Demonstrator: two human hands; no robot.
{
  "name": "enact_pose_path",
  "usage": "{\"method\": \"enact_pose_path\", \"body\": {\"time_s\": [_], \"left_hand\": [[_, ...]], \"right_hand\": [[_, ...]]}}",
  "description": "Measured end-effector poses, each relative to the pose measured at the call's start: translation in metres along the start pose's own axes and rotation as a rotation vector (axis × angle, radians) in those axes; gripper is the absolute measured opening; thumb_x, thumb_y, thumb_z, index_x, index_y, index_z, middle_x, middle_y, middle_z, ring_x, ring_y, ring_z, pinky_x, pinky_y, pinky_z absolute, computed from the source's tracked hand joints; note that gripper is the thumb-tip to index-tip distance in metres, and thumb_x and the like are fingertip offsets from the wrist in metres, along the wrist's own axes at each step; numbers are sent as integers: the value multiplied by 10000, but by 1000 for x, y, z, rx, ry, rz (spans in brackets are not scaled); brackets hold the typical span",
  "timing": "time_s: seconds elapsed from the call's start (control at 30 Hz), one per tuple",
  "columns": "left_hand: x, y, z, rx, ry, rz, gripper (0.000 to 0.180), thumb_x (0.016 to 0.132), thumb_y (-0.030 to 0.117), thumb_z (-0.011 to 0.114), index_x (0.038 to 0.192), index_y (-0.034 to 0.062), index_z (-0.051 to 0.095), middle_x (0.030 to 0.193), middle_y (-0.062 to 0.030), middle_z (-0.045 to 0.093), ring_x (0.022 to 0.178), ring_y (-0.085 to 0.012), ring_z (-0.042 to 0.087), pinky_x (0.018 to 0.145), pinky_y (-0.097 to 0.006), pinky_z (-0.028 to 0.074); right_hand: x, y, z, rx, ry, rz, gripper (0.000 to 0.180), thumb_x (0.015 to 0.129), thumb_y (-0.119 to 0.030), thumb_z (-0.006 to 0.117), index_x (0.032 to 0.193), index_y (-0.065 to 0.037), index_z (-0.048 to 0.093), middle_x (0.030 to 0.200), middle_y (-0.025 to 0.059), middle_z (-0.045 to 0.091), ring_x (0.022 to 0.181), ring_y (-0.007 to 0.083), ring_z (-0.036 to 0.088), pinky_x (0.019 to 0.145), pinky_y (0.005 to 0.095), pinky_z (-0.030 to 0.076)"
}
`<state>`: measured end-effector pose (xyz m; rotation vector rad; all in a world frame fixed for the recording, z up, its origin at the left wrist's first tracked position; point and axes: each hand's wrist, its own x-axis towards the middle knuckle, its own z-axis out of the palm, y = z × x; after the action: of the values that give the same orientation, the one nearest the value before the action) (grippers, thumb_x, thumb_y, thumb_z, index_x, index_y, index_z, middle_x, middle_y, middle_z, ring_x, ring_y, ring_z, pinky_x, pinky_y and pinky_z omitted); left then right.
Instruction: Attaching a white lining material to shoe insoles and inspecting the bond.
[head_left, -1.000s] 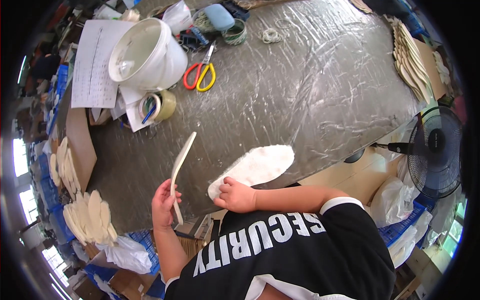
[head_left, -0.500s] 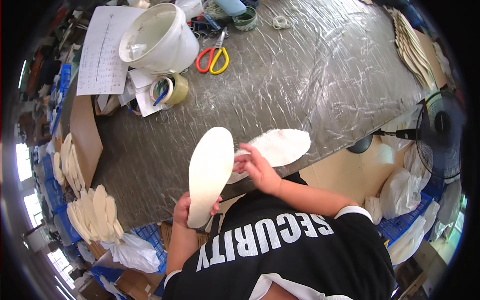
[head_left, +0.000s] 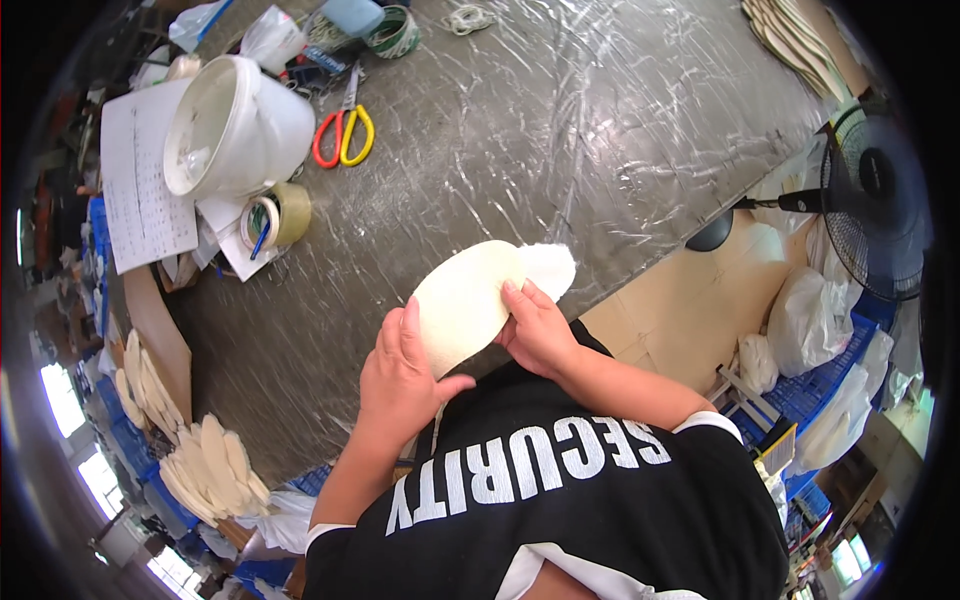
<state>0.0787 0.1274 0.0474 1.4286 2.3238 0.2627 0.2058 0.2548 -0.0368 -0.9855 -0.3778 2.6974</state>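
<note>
A pale cream insole (head_left: 462,305) is tilted between my hands at the table's near edge. My right hand (head_left: 538,325) grips its right edge, the thumb on top and other fingers partly hidden. Against its left edge lies my left hand (head_left: 395,370), fingers stretched out and thumb spread away. Behind the cream insole, a fluffy white insole (head_left: 550,268) shows only its right end; the rest is covered.
Scissors (head_left: 344,135) with red and yellow handles lie beyond my hands. Left of them are a white bucket (head_left: 270,135), tape rolls (head_left: 291,213) and a written sheet (head_left: 145,190). Insoles are piled at far left (head_left: 210,470) and far right (head_left: 790,45). A fan (head_left: 872,205) stands at right.
The held insole has turned from upright to slanting right, over the fluffy one. My right hand has taken hold of its edge. My left hand has shifted from its lower end to its left side.
</note>
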Motion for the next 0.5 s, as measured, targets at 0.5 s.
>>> {"method": "enact_pose_path", "body": {"time_s": [0.5], "left_hand": [[27, 17, 3, -28, -44, 42, 1067, 504, 244, 908, 1355, -2, 313, 1255, -205, 497, 1102, -379, 517, 936, -455, 428]], "right_hand": [[-18, -58, -48, -329, -13, -20, 279, 954, -124, 562, 1202, 4, 568, 916, 74, 671, 737, 128, 634, 670, 263, 545]]}}
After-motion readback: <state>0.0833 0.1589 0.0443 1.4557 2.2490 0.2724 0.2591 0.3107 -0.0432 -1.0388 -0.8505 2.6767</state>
